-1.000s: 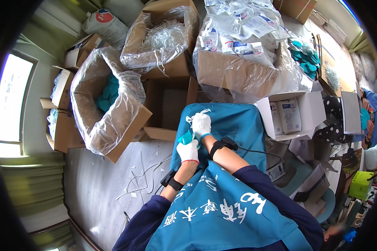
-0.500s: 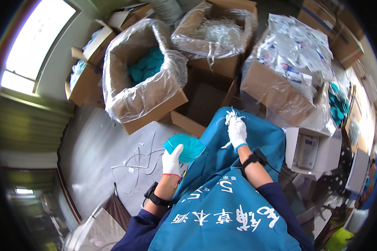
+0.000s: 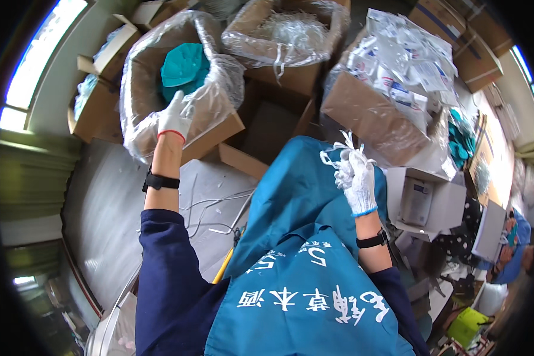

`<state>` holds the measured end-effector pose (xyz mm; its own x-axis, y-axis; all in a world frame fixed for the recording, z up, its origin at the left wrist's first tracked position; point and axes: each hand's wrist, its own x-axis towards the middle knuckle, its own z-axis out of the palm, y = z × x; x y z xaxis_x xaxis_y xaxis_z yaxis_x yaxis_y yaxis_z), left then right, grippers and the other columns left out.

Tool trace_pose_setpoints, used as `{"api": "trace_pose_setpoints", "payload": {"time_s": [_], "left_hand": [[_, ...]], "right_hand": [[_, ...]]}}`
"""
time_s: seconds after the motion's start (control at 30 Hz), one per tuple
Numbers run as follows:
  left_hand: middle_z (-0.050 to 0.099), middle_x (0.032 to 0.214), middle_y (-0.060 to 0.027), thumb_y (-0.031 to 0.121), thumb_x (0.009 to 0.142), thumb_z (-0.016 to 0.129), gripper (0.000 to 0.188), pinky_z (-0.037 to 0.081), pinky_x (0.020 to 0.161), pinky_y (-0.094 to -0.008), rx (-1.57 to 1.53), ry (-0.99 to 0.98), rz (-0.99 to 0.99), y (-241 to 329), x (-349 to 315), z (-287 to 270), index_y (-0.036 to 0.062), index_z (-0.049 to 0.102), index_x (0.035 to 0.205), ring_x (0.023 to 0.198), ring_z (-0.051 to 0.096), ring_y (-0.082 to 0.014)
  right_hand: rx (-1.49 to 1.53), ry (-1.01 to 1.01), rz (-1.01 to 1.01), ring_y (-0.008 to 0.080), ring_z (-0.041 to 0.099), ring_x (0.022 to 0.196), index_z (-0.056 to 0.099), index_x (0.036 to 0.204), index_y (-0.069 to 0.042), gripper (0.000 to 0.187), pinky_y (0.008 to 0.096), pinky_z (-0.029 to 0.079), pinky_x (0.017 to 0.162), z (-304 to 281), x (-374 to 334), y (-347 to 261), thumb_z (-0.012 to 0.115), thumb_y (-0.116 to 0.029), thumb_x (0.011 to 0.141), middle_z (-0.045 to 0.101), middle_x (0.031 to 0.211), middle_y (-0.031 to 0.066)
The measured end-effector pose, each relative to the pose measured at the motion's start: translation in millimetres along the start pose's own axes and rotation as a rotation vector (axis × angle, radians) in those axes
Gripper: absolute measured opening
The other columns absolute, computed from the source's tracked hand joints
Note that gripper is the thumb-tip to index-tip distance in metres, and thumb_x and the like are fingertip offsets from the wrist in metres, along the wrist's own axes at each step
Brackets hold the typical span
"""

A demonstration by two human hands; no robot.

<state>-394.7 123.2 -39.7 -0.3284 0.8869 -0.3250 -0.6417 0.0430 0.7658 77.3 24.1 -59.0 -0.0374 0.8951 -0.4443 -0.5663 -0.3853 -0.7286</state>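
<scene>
My left hand (image 3: 175, 115), in a white knit glove with a red cuff, reaches over the near rim of a plastic-lined cardboard box (image 3: 216, 127) at the left. Its fingers are stretched out with nothing in them. Just beyond the fingertips is a teal cup-shaped piece (image 3: 185, 64); whether it is in the air or resting on the other teal pieces (image 3: 173, 94) in the box, I cannot tell. My right hand (image 3: 356, 178), gloved in white with a blue cuff, is closed on a bunch of thin white strips (image 3: 345, 142) above my teal apron (image 3: 291, 190).
A lined box (image 3: 302, 74) of pale strips stands at the back middle, with an open carton (image 3: 267, 121) before it. At right, a box (image 3: 368, 110) overflows with white packets (image 3: 403, 59). A small white carton (image 3: 424, 202) sits nearer. Loose cords (image 3: 219, 210) lie on the floor.
My left hand has moved forward and left from beside my lap to the box, letting go of the teal piece. My right hand has come slightly nearer, still holding the white strips.
</scene>
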Motion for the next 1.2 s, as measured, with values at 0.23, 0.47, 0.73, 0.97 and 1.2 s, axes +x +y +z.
{"api": "trace_pose_setpoints", "payload": {"time_s": [0.23, 0.47, 0.73, 0.97, 1.2], "left_hand": [[0.061, 0.134, -0.0115, 0.004, 0.082, 0.062, 0.058, 0.043, 0.106, -0.0345, 0.838, -0.910, -0.016, -155.6, -103.7, 125.0, 0.0014, 0.053, 0.139, 0.122, 0.057, -0.0217], [0.060, 0.132, -0.0109, 0.000, 0.085, 0.053, 0.056, 0.047, 0.099, -0.0351, 0.432, -1.174, -0.484, -231.4, -148.8, 158.5, -0.0003, 0.049, 0.141, 0.116, 0.059, -0.0205], [0.070, 0.106, -0.0117, 0.028, 0.098, 0.057, 0.037, 0.055, 0.091, -0.0328, 0.403, -1.056, -0.636, -230.7, -158.2, 156.5, -0.0011, 0.067, 0.118, 0.094, 0.069, -0.0201], [0.067, 0.093, -0.0072, 0.026, 0.101, 0.057, 0.029, 0.053, 0.080, -0.0308, 1.024, -1.119, -0.264, -220.9, -157.6, 166.8, 0.0005, 0.068, 0.109, 0.082, 0.063, -0.0165], [0.064, 0.081, -0.0020, 0.025, 0.101, 0.055, 0.027, 0.047, 0.066, -0.0270, 1.096, -1.081, -0.301, -214.0, -147.6, 164.2, 0.0019, 0.069, 0.100, 0.071, 0.057, -0.0115]], "right_hand": [[0.404, -0.290, 0.106, 0.0037, 0.033, 0.047, 0.064, 0.101, 0.000, 0.023, 0.0206, 0.029, 0.042, -9.4, -7.7, -40.4, 0.053, -0.020, 0.103, 0.041, 0.062, -0.0036], [0.705, -0.367, 0.215, 0.0039, 0.033, 0.047, 0.061, 0.104, -0.001, 0.020, 0.0196, 0.029, 0.041, -20.9, -16.6, -48.4, 0.052, -0.019, 0.104, 0.042, 0.064, -0.0021], [0.647, -0.356, 0.110, 0.0098, 0.047, 0.055, 0.063, 0.112, -0.001, 0.023, 0.0215, 0.039, 0.046, -44.6, -7.9, -39.6, 0.055, -0.021, 0.103, 0.054, 0.074, 0.0030], [0.569, -0.207, 0.191, 0.0108, 0.055, 0.058, 0.064, 0.113, -0.003, 0.024, 0.0209, 0.040, 0.044, -38.2, -14.6, -44.4, 0.052, -0.022, 0.104, 0.067, 0.091, 0.0102], [0.429, -0.369, 0.296, 0.0011, 0.049, 0.050, 0.062, 0.118, -0.007, 0.025, 0.0182, 0.032, 0.039, -40.8, -27.6, -52.7, 0.046, -0.023, 0.107, 0.068, 0.104, 0.0054]]}}
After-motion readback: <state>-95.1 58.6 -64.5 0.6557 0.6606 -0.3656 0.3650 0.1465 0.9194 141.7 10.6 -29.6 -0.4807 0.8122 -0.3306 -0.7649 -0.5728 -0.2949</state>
